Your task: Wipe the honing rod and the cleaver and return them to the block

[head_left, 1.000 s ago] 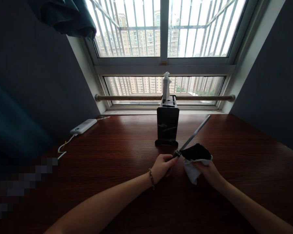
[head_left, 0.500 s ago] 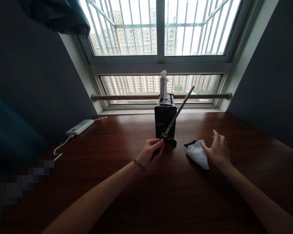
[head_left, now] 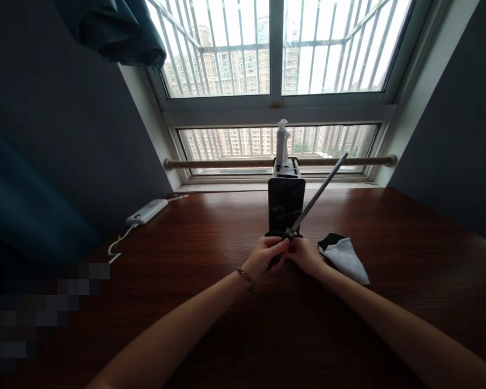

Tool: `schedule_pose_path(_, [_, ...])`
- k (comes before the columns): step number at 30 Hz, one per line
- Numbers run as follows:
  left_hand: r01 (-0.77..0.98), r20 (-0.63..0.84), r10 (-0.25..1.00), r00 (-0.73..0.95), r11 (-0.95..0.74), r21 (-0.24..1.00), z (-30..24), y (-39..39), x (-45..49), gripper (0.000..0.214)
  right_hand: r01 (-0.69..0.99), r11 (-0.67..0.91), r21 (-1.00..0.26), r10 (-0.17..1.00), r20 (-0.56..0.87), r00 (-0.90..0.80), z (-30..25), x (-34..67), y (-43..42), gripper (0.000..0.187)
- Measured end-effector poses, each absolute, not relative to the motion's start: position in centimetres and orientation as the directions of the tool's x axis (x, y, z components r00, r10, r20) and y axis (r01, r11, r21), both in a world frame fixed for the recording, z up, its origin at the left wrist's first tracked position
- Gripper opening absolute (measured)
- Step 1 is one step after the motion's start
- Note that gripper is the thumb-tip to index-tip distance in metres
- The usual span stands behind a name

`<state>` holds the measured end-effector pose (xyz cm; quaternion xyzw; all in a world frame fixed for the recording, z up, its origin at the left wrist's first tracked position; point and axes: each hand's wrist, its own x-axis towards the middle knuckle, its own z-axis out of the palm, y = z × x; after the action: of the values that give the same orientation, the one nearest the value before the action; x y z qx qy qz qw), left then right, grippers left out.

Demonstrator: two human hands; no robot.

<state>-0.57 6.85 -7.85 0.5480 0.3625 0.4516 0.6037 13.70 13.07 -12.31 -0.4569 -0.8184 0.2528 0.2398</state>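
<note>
Left hand (head_left: 267, 256) closed round the handle of a long slender grey metal rod (head_left: 318, 194); right hand (head_left: 305, 255) pinches the same handle, apparently steadying it; rod slants up-right over the dark wooden bench (head_left: 210, 232), clear of the black upright block (head_left: 286, 204); black-and-white crumpled cloth (head_left: 344, 255) lies unheld alongside

You're facing a tall barred window (head_left: 275, 48) with pale daylight coming through it, and apartment blocks fill the view beyond. A wooden rail (head_left: 227, 162) runs across the lower panes. Dark grey walls (head_left: 65, 135) close in on both sides, with a teal curtain (head_left: 113, 32) bunched at upper left. The dark reddish wooden table (head_left: 389, 232) spreads below, catching a soft sheen.
</note>
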Motion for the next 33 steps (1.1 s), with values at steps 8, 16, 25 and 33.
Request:
schedule_pose_path(8, [-0.096, 0.053, 0.914, 0.402, -0.015, 0.995, -8.6, 6.7, -0.4, 0.035, 0.727, 0.451, -0.517, 0.884, 0.147, -0.444, -11.0, 14.9, 13.2, 0.012])
schedule_pose_path(16, [-0.041, -0.011, 0.926, 0.377, 0.028, 0.999, -9.2, 6.5, 0.0, 0.037, 0.908, 0.254, -0.332, 0.966, 0.052, -0.251, -8.6, 22.6, 18.0, 0.014])
schedule_pose_path(25, [0.002, -0.019, 0.951, 0.308, 0.019, 1.000, -10.3, 7.0, 0.1, 0.041, 0.971, 0.070, -0.230, 0.990, -0.103, -0.096, -7.9, 24.4, 18.3, 0.025])
schedule_pose_path(33, [0.004, -0.021, 0.961, 0.277, 0.021, 1.000, -10.5, 7.0, 0.4, 0.040, 0.934, -0.101, -0.343, 0.925, -0.379, -0.039, -7.3, 26.0, 17.8, 0.036])
